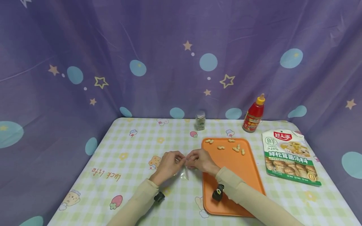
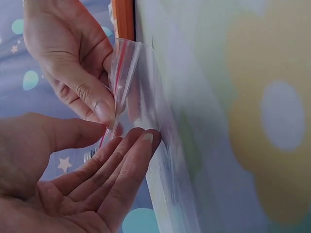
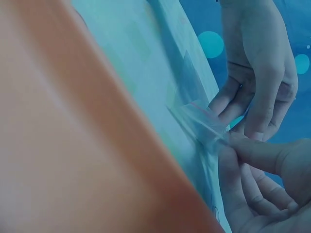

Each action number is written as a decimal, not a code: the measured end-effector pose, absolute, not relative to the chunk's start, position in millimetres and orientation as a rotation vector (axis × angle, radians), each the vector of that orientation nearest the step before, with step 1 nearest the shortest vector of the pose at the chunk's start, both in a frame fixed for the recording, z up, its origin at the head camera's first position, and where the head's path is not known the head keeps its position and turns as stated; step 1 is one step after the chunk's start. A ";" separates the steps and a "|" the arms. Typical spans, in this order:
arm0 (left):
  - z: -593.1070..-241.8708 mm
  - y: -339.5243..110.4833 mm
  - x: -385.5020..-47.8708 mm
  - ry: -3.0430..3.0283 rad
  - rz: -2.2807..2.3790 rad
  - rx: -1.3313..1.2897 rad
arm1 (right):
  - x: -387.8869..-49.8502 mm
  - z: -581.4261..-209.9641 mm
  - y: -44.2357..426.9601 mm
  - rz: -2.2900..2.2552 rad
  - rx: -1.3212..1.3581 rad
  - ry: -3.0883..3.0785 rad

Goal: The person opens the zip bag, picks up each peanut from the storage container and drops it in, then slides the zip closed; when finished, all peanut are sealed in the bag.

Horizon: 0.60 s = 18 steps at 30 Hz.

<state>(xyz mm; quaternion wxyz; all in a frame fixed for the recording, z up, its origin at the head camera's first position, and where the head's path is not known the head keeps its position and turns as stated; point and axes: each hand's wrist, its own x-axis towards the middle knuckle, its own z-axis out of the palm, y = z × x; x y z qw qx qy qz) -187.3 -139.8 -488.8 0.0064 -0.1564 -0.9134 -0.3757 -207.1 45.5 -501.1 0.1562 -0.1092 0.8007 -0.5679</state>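
A clear zip-lock bag (image 1: 184,173) with a red line along its seal (image 2: 119,68) is between my two hands, low over the table. At the seal, my left hand (image 1: 168,164) pinches the bag between thumb and fingers. My right hand (image 1: 202,160) pinches the same edge close beside it, the fingertips of both hands nearly meeting. In the right wrist view, the bag (image 3: 206,127) hangs from the fingers toward the cloth. Fingers partly hide its top edge; whether the seal is apart there, I cannot tell.
Right of the bag lies an orange tray (image 1: 234,201) with several peanuts (image 1: 236,149) near its far end. Behind it stand a small spice jar (image 1: 200,121) and a red sauce bottle (image 1: 253,115). A printed food pouch (image 1: 290,157) lies at the right on the checked tablecloth (image 1: 135,185).
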 end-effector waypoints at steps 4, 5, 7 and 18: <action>-489.2 -140.9 -187.0 -2.847 -1.210 -0.491 | -204.9 -500.6 44.9 -1.614 -0.370 2.321; -489.1 -140.8 -186.7 -2.839 -1.211 -0.494 | -204.0 -500.3 44.6 -1.613 -0.377 2.327; -488.6 -140.3 -186.4 -2.828 -1.213 -0.479 | -202.7 -500.3 44.2 -1.610 -0.383 2.343; -490.2 -141.9 -186.1 -2.747 -1.357 -0.305 | -196.4 -498.6 43.5 -1.628 -0.423 2.366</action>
